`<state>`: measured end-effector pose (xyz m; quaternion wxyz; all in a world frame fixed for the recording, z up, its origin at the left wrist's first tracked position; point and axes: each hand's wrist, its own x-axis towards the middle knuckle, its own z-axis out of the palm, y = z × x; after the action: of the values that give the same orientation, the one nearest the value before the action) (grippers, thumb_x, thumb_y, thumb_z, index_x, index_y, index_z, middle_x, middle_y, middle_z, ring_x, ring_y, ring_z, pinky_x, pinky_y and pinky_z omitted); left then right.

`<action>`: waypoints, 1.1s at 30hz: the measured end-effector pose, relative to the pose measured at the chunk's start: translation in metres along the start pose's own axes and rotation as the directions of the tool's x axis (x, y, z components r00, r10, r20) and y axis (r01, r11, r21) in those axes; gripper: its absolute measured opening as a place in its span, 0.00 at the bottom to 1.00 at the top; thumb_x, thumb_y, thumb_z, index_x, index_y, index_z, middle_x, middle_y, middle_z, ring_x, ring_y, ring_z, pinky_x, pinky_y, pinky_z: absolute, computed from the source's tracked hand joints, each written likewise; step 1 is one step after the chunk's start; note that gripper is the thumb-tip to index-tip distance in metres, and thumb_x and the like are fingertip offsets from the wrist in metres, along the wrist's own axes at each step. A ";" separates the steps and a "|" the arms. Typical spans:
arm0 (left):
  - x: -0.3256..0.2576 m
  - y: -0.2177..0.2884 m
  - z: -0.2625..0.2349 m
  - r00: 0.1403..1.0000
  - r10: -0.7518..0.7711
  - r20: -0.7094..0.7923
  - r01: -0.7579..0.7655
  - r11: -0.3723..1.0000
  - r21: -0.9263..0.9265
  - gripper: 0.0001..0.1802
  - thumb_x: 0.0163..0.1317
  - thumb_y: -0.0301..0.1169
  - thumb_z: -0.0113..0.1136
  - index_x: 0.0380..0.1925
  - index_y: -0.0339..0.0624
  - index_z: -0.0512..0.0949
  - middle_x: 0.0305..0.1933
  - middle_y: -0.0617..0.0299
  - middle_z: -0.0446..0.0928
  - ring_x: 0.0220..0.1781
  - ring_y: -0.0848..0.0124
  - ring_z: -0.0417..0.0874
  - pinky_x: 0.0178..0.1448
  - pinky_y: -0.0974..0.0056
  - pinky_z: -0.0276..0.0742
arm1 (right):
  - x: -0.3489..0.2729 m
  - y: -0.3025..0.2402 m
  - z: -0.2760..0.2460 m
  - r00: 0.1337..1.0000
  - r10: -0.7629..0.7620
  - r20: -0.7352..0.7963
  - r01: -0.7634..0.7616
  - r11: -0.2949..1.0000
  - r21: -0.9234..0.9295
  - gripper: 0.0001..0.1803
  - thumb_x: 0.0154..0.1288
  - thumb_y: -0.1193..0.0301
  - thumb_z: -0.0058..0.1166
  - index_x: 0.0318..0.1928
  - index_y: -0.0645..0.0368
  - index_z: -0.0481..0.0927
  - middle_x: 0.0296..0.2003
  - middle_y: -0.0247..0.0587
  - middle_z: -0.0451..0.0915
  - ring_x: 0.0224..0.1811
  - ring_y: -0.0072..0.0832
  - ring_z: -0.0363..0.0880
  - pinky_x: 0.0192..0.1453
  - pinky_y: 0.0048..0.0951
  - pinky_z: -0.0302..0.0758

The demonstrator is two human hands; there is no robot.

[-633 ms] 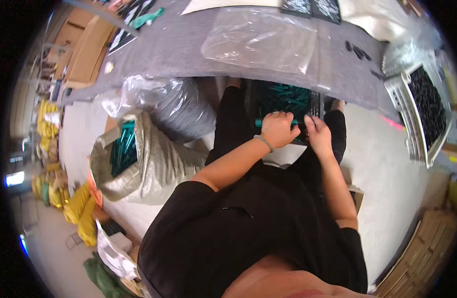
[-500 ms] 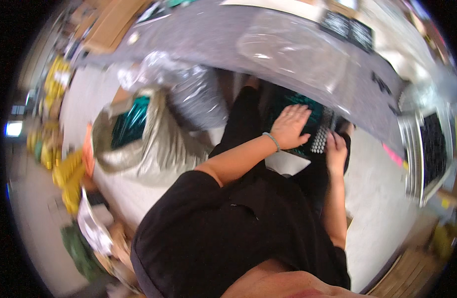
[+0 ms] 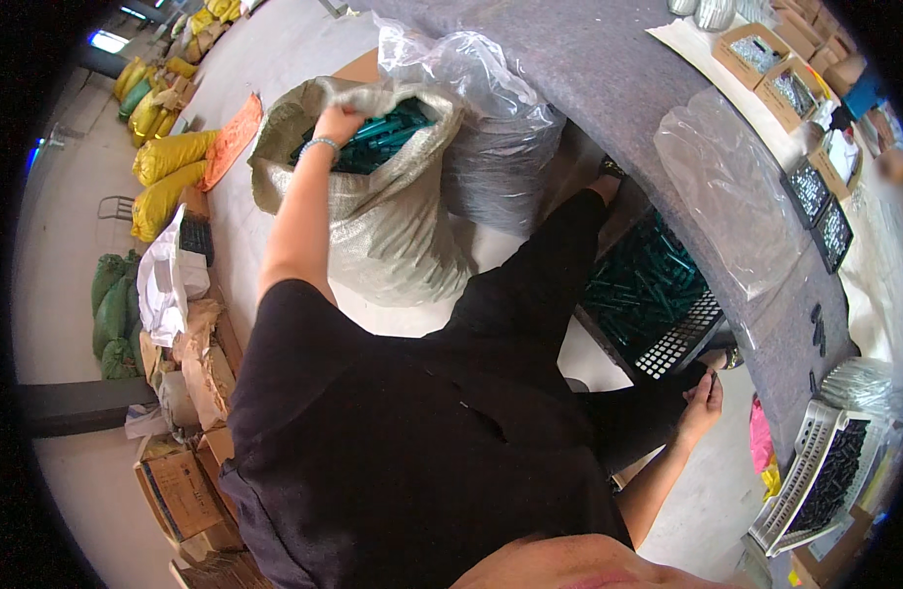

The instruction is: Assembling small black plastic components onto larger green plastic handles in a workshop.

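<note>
The right hand hung low beside the person's knee, fingers curled narrowly inward; whether it held anything small could not be told. Just above it sat a black crate with a pale grid edge, tucked under the table and filled with dark green sticks.

Farther out, the left arm stretched to a woven sack standing on the floor. The left hand, a bracelet at the wrist, was closed on the sack's rim at the open mouth, pinching the fabric. Inside the sack lay more green sticks, just beside that hand. A clear plastic bag leaned against the sack's far side.

Beyond ran the grey felt table, with a loose plastic sheet on it and small trays of dark parts near its edge. Across the floor, yellow sacks lay well apart from the person.
</note>
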<state>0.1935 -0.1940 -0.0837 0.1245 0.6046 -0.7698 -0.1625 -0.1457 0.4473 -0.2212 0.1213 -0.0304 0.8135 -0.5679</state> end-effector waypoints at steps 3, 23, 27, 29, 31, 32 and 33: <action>0.003 -0.015 0.005 0.874 -0.287 0.393 0.081 0.882 0.464 0.41 0.36 0.45 0.72 0.52 0.37 0.74 0.57 0.49 0.72 0.57 0.58 0.74 0.60 0.61 0.69 | 0.006 -0.012 0.001 0.999 -0.049 0.010 0.049 0.998 -0.046 0.17 0.68 0.65 0.49 0.50 0.63 0.77 0.24 0.27 0.73 0.23 0.14 0.65 0.29 0.18 0.66; 0.074 -0.019 0.015 0.704 -0.186 0.686 -0.025 0.958 0.285 0.59 0.28 0.57 0.76 0.64 0.54 0.62 0.68 0.58 0.60 0.68 0.59 0.61 0.68 0.55 0.59 | -0.002 -0.041 0.035 0.995 -0.031 0.093 0.051 0.973 -0.225 0.16 0.68 0.66 0.49 0.49 0.65 0.77 0.29 0.30 0.76 0.23 0.15 0.66 0.27 0.18 0.65; 0.068 -0.001 0.025 0.706 -0.196 0.680 -0.326 0.762 0.559 0.61 0.27 0.52 0.76 0.64 0.44 0.59 0.67 0.52 0.61 0.65 0.54 0.64 0.66 0.54 0.63 | -0.001 -0.055 0.050 0.990 -0.011 0.139 0.048 0.964 -0.263 0.16 0.67 0.67 0.49 0.49 0.65 0.77 0.31 0.31 0.77 0.24 0.15 0.66 0.27 0.18 0.66; 0.051 0.033 0.019 0.671 -0.247 0.699 -0.343 0.732 0.589 0.59 0.26 0.48 0.76 0.63 0.40 0.61 0.66 0.51 0.62 0.64 0.54 0.65 0.64 0.55 0.66 | 0.000 -0.047 0.051 0.993 -0.105 0.055 0.112 0.982 -0.150 0.15 0.67 0.65 0.50 0.46 0.64 0.79 0.18 0.24 0.68 0.19 0.12 0.63 0.24 0.16 0.60; 0.052 0.008 0.016 0.702 -0.074 0.709 -0.476 0.691 0.543 0.58 0.25 0.46 0.76 0.62 0.42 0.62 0.64 0.51 0.64 0.63 0.55 0.68 0.62 0.56 0.69 | 0.003 -0.049 0.047 0.990 -0.040 0.136 0.064 0.982 -0.176 0.16 0.67 0.68 0.49 0.49 0.65 0.77 0.35 0.32 0.78 0.23 0.16 0.67 0.28 0.18 0.67; 0.052 -0.003 0.019 0.702 -0.073 0.709 -0.477 0.691 0.543 0.58 0.25 0.46 0.76 0.62 0.42 0.62 0.64 0.51 0.64 0.63 0.55 0.68 0.62 0.56 0.69 | 0.004 -0.048 0.048 0.992 -0.047 0.120 0.067 0.984 -0.164 0.16 0.67 0.68 0.49 0.49 0.65 0.77 0.35 0.32 0.78 0.23 0.16 0.67 0.28 0.18 0.67; 0.045 -0.022 0.017 0.735 -0.028 0.677 -0.426 0.758 0.494 0.56 0.26 0.44 0.76 0.62 0.44 0.63 0.63 0.50 0.65 0.61 0.55 0.69 0.61 0.56 0.69 | 0.004 -0.045 0.049 0.991 -0.057 0.118 0.074 0.986 -0.148 0.16 0.67 0.68 0.50 0.49 0.65 0.77 0.35 0.32 0.78 0.23 0.16 0.67 0.28 0.17 0.67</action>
<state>0.1954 -0.2410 -0.1084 -0.3373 0.4238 -0.8365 -0.0832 -0.1426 0.3858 -0.1961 0.1461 -0.0986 0.8448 -0.5052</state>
